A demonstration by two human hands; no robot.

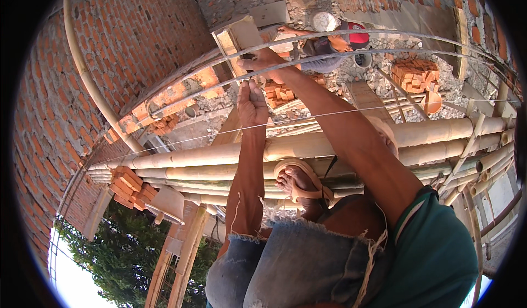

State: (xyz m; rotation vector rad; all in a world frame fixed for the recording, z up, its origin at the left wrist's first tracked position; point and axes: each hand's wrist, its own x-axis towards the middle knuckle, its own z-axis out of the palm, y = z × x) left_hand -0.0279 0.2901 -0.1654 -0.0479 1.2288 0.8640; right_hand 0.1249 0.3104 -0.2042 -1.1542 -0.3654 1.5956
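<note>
My right hand (266,66) reaches up to a pale wooden piece (230,39), its fingers curled at the lower part of it beside two long grey rods (403,54) that cross the view. My left hand (251,105) is just below, fingers bent and pressed together near the lower rod; what they hold, if anything, is too small to make out. A thin string (197,139) runs across behind or by my left wrist. I am crouched on a row of bamboo poles (428,132), my sandalled foot (299,182) resting on them.
A person in a red cap (357,36) works below amid rubble, near a bucket (362,61) and brick stacks (414,74). More bricks (132,187) and a board (164,203) sit on the scaffold at left. Brick walls (126,22) rise around, with an upright bamboo pole (88,77).
</note>
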